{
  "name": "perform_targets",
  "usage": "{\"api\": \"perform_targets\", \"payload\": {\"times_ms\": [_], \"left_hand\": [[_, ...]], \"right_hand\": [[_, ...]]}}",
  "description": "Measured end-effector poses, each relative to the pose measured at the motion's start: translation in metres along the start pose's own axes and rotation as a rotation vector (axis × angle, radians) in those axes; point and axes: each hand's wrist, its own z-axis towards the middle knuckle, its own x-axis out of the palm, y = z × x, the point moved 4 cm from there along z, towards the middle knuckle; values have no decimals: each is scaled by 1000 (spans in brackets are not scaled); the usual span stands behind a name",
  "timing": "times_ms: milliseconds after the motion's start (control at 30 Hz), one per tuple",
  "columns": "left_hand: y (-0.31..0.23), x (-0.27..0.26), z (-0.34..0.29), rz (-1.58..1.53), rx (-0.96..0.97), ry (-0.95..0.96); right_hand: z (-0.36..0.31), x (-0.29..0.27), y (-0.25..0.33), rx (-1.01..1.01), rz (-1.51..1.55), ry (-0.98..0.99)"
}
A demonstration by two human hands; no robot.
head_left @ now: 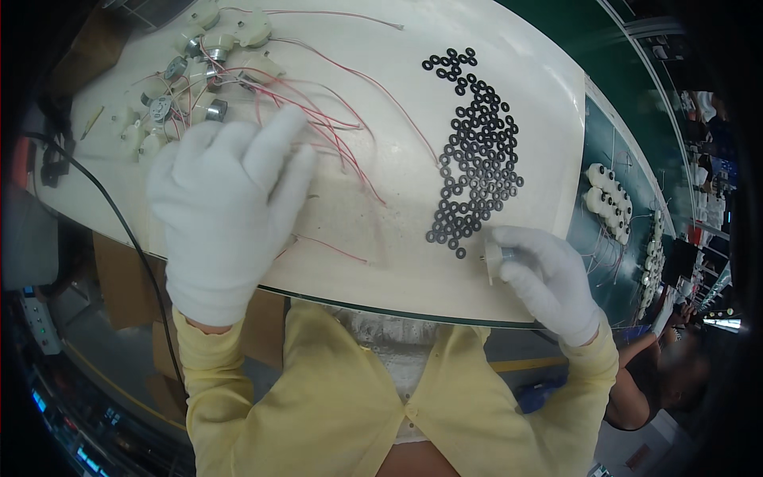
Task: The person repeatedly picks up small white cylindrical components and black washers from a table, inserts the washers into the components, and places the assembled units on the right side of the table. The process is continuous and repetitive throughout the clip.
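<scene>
My white-gloved left hand (230, 191) is at the left of the table, palm down, just in front of a pile of small geared motors (208, 71) with metal cans and white housings. Its fingers look apart, though some fingertips are hidden behind the hand. Thin red and white wires (318, 119) trail from the motors past this hand. Near the front edge, on the right, my gloved right hand (552, 278) pinches a geared motor (493, 258), with its white housing and short shaft turned left. Many black rings (477, 159) lie scattered flat in a curved patch beyond it.
The white table (381, 246) has a dark front edge. To the right, on a green surface, stand white motor housings with black rings (610, 199) and another row of housings (653, 266). A black cable (119, 211) crosses the left edge. Another person (660, 374) sits at the right.
</scene>
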Motion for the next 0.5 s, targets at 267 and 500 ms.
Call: {"api": "perform_targets", "payload": {"times_ms": [267, 500], "left_hand": [[-17, -4, -26, -135, 25, -113], [-11, -1, -52, -146, -86, -179]], "right_hand": [[15, 10, 15, -306, -384, -46], [26, 12, 31, -329, -632, 24]]}}
